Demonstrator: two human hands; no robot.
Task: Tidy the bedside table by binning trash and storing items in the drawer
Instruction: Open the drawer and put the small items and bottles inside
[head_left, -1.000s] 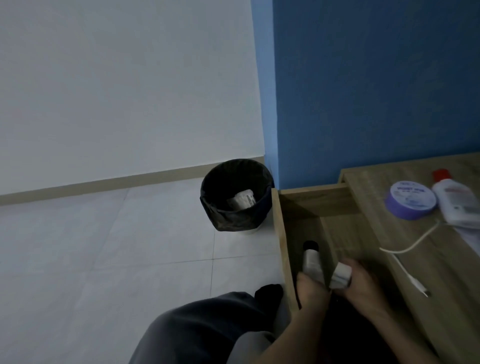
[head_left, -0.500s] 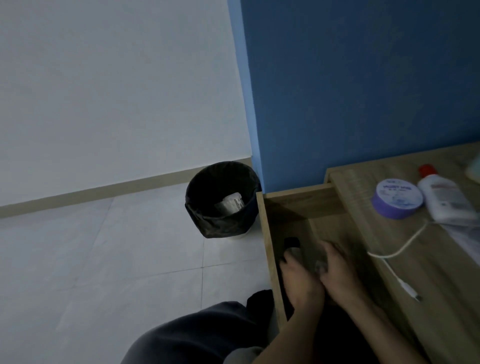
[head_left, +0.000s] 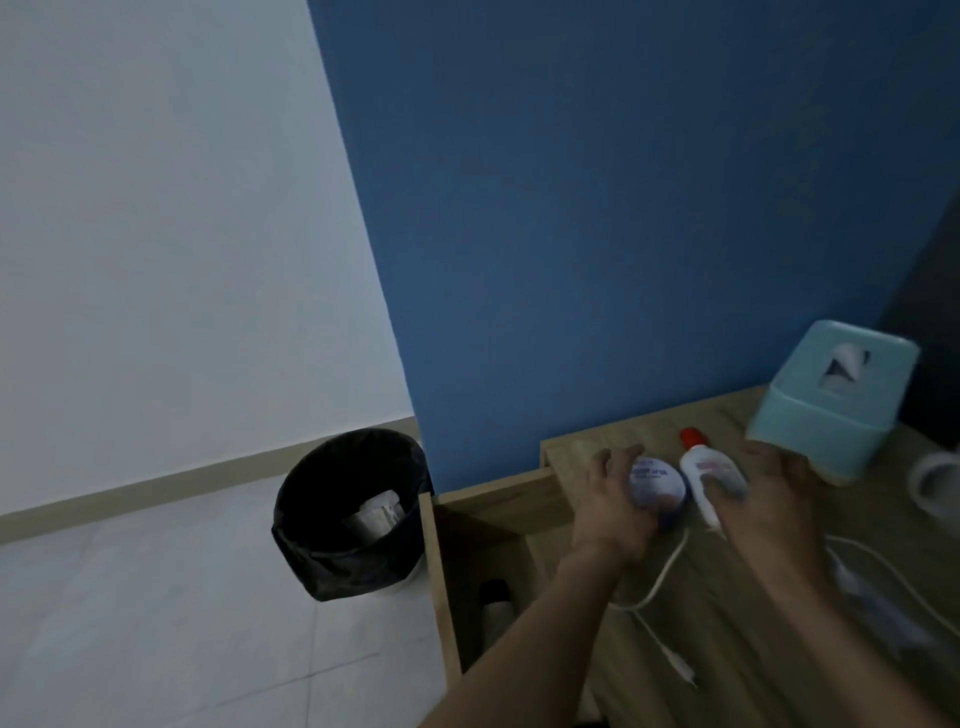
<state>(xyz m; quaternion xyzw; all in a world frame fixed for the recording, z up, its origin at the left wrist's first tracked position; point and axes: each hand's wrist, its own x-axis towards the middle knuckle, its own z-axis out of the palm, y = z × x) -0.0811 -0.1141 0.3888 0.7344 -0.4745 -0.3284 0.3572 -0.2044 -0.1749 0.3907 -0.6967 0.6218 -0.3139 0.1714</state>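
Leaving the open wooden drawer (head_left: 439, 587) at the table's left edge, where a grey tube with a dark cap (head_left: 496, 605) now lies, our hands have come up to the back left corner of the wooden bedside table (head_left: 737, 649). Our left hand (head_left: 610, 509) curls round the round purple tin (head_left: 657, 483). Just right of it, our right hand (head_left: 769, 499) lays its fingers over the white bottle with a red cap (head_left: 701, 475); blur keeps us from telling whether that grip has closed. We judge one storing trip done and the next pair in hand.

Left of the drawer, on the floor, the black lined bin (head_left: 337, 566) holds some packaging. A white cable (head_left: 660, 577) trails across the top beneath our wrists and could snag a lifted item. The teal tissue box (head_left: 831, 400) stands just beside the right hand at the back edge, with a white mug (head_left: 935, 483) beyond it at the right edge.
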